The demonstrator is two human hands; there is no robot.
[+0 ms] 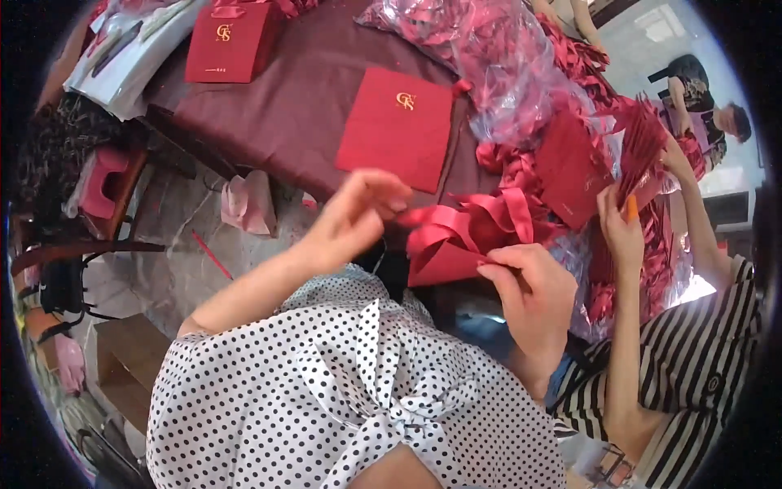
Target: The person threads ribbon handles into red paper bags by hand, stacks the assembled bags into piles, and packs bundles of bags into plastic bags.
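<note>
In front of me is a red paper gift bag (448,265) with loops of shiny red ribbon (456,226) bunched over it. My right hand (533,293) pinches the bag's right edge between thumb and fingers. At the other side, my left hand (354,220) has its fingers curled, with the fingertips at the ribbon's left end; the exact grip is slightly blurred. Another red bag (397,130) with a gold emblem lies flat on the table beyond my hands.
A dark red cloth covers the table (314,77). At its far left stands a red bag (228,49). Clear plastic wrap (513,65) and heaped red ribbons lie at right. Beside me a person in a striped top (692,359) holds a stack of red bags (642,147).
</note>
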